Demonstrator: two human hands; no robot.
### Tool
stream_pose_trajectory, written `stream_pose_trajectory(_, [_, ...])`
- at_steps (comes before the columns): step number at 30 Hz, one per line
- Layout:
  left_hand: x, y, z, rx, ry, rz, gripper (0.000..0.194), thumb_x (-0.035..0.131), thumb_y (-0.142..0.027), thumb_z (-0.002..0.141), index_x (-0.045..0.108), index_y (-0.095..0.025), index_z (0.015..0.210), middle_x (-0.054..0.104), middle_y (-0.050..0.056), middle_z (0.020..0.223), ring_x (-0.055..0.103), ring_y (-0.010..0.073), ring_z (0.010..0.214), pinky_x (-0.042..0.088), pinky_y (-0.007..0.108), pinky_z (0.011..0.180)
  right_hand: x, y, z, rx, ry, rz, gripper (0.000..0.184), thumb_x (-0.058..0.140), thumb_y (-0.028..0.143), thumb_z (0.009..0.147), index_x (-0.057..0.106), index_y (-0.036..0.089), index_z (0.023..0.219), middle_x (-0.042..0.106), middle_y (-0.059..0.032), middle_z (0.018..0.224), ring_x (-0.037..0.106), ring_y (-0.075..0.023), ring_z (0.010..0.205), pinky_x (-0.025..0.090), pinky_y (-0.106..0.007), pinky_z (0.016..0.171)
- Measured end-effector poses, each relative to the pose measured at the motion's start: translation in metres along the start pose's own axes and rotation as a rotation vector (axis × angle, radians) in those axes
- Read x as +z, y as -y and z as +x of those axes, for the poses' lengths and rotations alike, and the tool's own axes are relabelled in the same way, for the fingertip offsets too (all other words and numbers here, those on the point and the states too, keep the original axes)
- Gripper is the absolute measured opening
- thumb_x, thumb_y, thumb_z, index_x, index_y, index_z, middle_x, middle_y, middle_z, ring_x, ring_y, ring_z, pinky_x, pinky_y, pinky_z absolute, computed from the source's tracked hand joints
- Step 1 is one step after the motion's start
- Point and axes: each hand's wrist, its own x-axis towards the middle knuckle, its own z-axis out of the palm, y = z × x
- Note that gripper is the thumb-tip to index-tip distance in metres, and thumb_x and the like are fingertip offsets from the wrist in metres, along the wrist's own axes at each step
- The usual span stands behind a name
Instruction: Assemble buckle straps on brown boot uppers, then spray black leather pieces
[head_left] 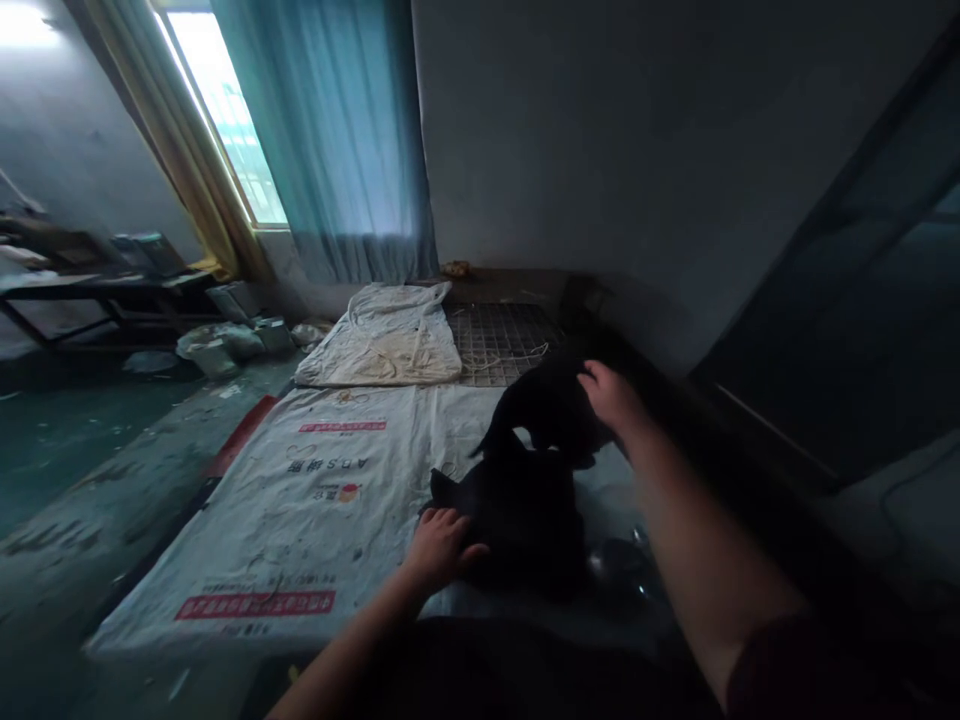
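A black cloth piece (517, 520) lies in front of me on the white woven sack sheet (285, 540). My left hand (441, 548) rests on its left edge, with the fingers laid over it and the thumb apart. Another black part (540, 405), seemingly soft fabric, arches up above it. At its upper right edge, my right hand (611, 398) has its fingers closed on the fabric. A gap shows between the two dark parts; I cannot tell whether they are one item. Close to their right side sits a shiny dark object (619, 565), too dim to name.
Beyond the sack sheet are a stained pale sack (397, 335) and a wire grid (499, 335) with cord on it. A dark panel (847, 280) leans at the right. Leftward stand bags (217, 350) on the floor and a workbench (97, 285). A blue curtain (345, 130) hangs behind.
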Motion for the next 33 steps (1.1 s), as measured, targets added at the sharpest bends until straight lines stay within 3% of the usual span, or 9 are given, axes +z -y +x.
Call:
stream_pose_trajectory(4, [-0.017,-0.005,0.008,-0.056,-0.375,-0.093,0.024,0.058,-0.038,0.078,0.062,-0.018,0.091,0.059,0.009,0.095,0.057,0.0241,0.091,0.045,0.040,0.082,-0.048,0.057,0.013,-0.329,0.190,-0.005,0.021,0.049,0.024,0.079,0.064,0.023,0.095,0.070,-0.0004,0.089,0.063,-0.0190,0.082,0.045,-0.028,0.076])
stream_pose_trajectory(7, [-0.053,-0.019,0.012,-0.048,-0.686,-0.362,0.055,0.066,-0.042,0.069,0.049,-0.018,0.116,0.050,0.015,0.121,0.047,0.0286,0.113,0.042,0.043,0.090,-0.060,0.096,-0.013,-0.589,0.490,-0.076,0.024,0.046,0.024,0.082,0.065,0.026,0.096,0.070,0.0021,0.082,0.064,-0.0171,0.074,0.045,-0.026,0.069])
stream_pose_trajectory(9, [-0.083,-0.033,0.006,-0.013,-0.748,-0.602,0.074,0.069,-0.048,0.063,0.041,-0.018,0.124,0.045,0.016,0.129,0.041,0.0302,0.120,0.041,0.043,0.092,-0.058,0.116,-0.039,-0.703,0.674,-0.098,0.025,0.047,0.023,0.081,0.066,0.028,0.096,0.070,0.0033,0.080,0.063,-0.0159,0.070,0.043,-0.023,0.064])
stream_pose_trajectory(11, [-0.109,-0.046,-0.011,-0.028,-0.696,-0.793,0.065,0.070,-0.049,0.061,0.052,-0.017,0.114,0.058,0.012,0.113,0.052,0.0282,0.108,0.045,0.039,0.088,-0.053,0.130,-0.063,-0.790,0.782,-0.081,0.024,0.048,0.021,0.080,0.067,0.030,0.093,0.069,0.0039,0.076,0.063,-0.0151,0.066,0.041,-0.022,0.060])
stream_pose_trajectory(17, [-0.136,-0.074,-0.117,-0.628,-0.928,-0.923,0.037,0.065,-0.050,0.063,0.060,-0.014,0.066,0.059,0.000,0.058,0.055,0.0144,0.055,0.047,0.025,0.051,-0.027,0.142,-0.101,-0.980,0.952,-0.088,0.012,0.064,0.027,0.069,0.065,0.027,0.081,0.068,0.0006,0.073,0.062,-0.0192,0.067,0.040,-0.025,0.057])
stream_pose_trajectory(20, [-0.137,-0.095,-0.174,-0.491,-0.852,-0.825,0.038,0.063,-0.051,0.067,0.066,-0.014,0.073,0.066,0.003,0.063,0.061,0.0166,0.059,0.050,0.026,0.055,0.004,0.145,-0.116,-1.032,0.832,0.033,0.008,0.057,0.019,0.070,0.063,0.024,0.069,0.067,-0.0008,0.073,0.062,-0.0189,0.069,0.043,-0.027,0.061])
stream_pose_trajectory(25, [-0.138,-0.148,-0.224,-0.085,-0.589,-0.552,0.029,0.049,-0.032,0.085,0.066,-0.022,0.106,0.068,0.008,0.101,0.065,0.0175,0.089,0.050,0.025,0.078,0.053,0.160,-0.168,-1.020,0.645,0.714,0.011,0.055,0.019,0.071,0.064,0.023,0.066,0.068,-0.0041,0.091,0.062,-0.0188,0.082,0.049,-0.032,0.071])
stream_pose_trajectory(30, [-0.133,-0.181,-0.254,-0.066,-0.505,-0.514,0.039,0.050,-0.044,0.083,0.061,-0.022,0.114,0.067,0.009,0.104,0.063,0.0188,0.093,0.047,0.026,0.084,0.075,0.175,-0.221,-0.791,0.672,1.088,0.011,0.064,0.029,0.071,0.066,0.026,0.060,0.065,-0.0033,0.086,0.062,-0.0188,0.076,0.050,-0.035,0.068])
stream_pose_trajectory(33, [-0.136,-0.180,-0.286,-0.140,-0.674,-0.596,0.054,0.048,-0.060,0.077,0.064,-0.018,0.107,0.069,0.011,0.096,0.064,0.0204,0.087,0.048,0.027,0.079,0.081,0.181,-0.245,-0.778,0.720,1.159,0.014,0.067,0.036,0.069,0.067,0.026,0.060,0.062,-0.0044,0.095,0.059,-0.0186,0.077,0.050,-0.036,0.068])
